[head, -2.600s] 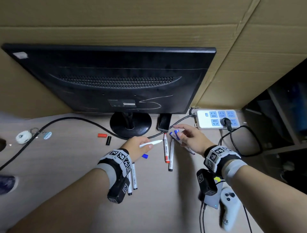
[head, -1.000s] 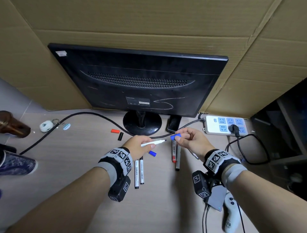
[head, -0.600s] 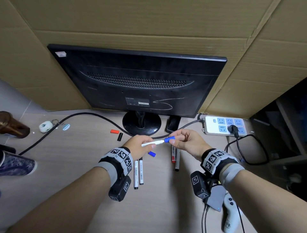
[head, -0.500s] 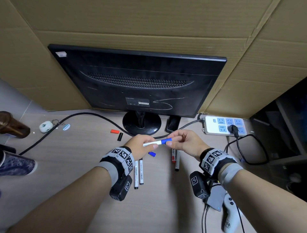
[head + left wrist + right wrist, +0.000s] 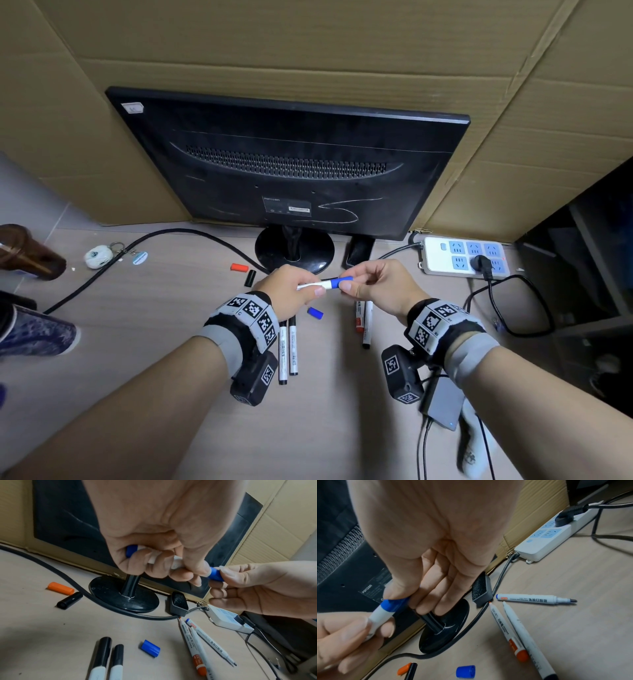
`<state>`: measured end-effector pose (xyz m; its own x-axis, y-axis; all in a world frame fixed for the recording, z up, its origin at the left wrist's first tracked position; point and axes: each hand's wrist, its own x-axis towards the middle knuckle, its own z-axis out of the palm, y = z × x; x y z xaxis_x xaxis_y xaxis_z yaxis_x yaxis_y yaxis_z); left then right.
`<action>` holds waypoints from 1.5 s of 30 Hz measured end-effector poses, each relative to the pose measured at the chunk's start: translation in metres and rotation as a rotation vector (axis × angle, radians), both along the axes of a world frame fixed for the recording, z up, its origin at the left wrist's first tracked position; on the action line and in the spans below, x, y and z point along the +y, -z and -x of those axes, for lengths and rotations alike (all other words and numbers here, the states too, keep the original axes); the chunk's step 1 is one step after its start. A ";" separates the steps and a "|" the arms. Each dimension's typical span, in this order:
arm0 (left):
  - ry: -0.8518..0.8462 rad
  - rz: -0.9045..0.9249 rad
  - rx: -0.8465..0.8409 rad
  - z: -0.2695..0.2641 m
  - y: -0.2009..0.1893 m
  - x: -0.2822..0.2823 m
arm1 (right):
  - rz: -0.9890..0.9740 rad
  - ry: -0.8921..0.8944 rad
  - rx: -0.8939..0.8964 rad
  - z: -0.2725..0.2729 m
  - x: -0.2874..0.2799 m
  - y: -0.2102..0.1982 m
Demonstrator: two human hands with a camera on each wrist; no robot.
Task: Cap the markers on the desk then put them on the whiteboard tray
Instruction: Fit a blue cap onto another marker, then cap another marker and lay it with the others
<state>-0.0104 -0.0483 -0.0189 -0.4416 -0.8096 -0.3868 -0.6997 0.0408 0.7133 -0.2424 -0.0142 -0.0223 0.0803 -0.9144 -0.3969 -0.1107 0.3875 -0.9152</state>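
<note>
The left hand (image 5: pixel 286 289) holds its grip closed around the barrel of a white whiteboard marker with blue ends (image 5: pixel 317 285), held roughly level above the pale wood-grain table (image 5: pixel 164 325) in front of the round black monitor stand base (image 5: pixel 294 250). The right hand (image 5: pixel 383 286) pinches the blue cap (image 5: pixel 342 281) between thumb and forefinger; the cap sits on the marker's right end, though whether it is fully seated cannot be told. On the table below the hands lie a loose blue cap (image 5: pixel 315 312), two black-capped white markers (image 5: pixel 287 349) side by side under the left wrist, and uncapped white markers (image 5: pixel 193 643) under the right hand, one with an orange band. A loose orange cap (image 5: pixel 239 267) and a loose black cap (image 5: pixel 250 277) lie left of the stand base, close together. A white power strip with blue sockets (image 5: pixel 462 260) lies far right, one black plug in it.
</note>
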 end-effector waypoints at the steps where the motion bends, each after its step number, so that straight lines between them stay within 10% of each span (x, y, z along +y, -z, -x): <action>1: 0.005 -0.026 0.017 -0.001 0.001 0.001 | -0.017 -0.017 -0.007 0.000 0.001 0.001; 9: -0.128 -0.181 -0.017 -0.019 0.024 0.017 | -0.148 -0.054 0.106 -0.018 0.004 0.015; 19: -0.592 -0.192 -0.267 -0.079 0.071 0.034 | -0.005 -0.287 0.753 -0.071 0.013 0.074; 27: -0.553 -0.284 -0.291 -0.072 0.090 0.031 | -0.077 -0.253 0.748 -0.086 0.003 0.086; 33: -0.540 -0.301 -0.255 -0.058 0.074 0.023 | -0.056 0.049 0.352 -0.054 -0.004 0.068; 45: -0.326 -0.088 -0.190 0.005 0.051 -0.009 | -0.224 0.349 0.707 0.049 0.005 0.070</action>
